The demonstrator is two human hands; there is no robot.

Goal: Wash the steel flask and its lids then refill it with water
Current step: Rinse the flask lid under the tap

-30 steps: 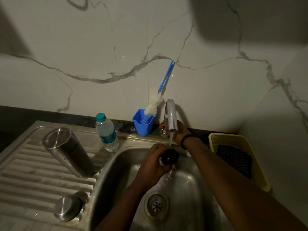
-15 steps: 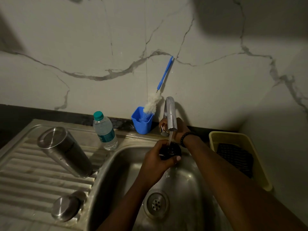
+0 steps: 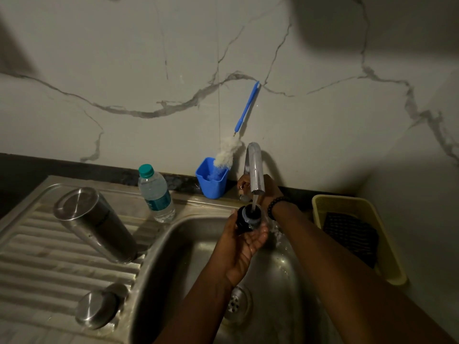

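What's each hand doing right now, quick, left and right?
Left hand: closed around the black inner lid under the tap stream.
Right hand: behind the tap at its handle; grip cannot be told.

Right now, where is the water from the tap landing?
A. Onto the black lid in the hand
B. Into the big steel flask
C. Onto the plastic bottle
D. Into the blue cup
A: the stream from the tap falls straight onto the black lid that the left hand holds over the sink.
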